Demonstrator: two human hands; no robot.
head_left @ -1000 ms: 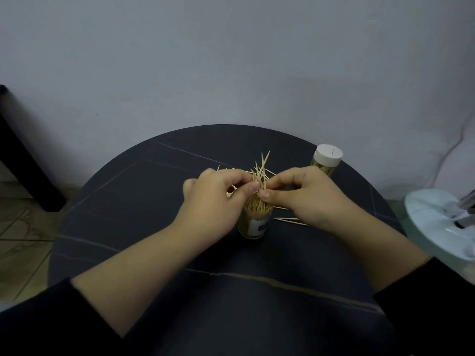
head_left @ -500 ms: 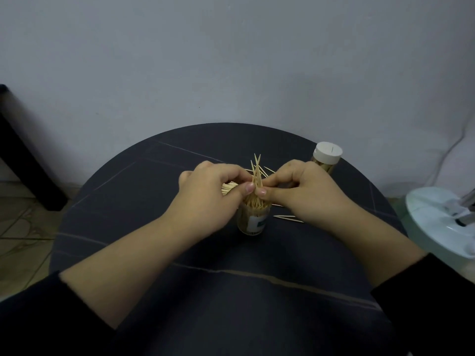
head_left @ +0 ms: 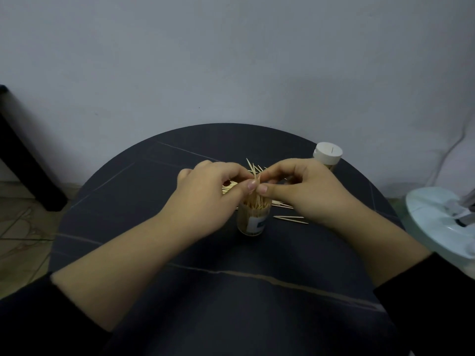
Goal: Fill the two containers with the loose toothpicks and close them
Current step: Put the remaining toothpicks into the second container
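An open clear toothpick container with a white and blue label stands upright mid-table, packed with toothpicks. A bundle of toothpicks sticks up out of its mouth. My left hand and my right hand pinch that bundle from either side just above the rim. A second container with a white lid on it stands at the back right, partly hidden behind my right hand. Loose toothpicks lie on the table to the right of the open container, and more show behind my left hand.
The round dark table stands against a pale wall. A pale blue round base with metal parts sits off the table's right edge. A dark furniture leg stands on the tiled floor at the left.
The bundle has sunk lower into the open container, with less of it above my fingers. Both hands have moved down with it and closed in tighter.
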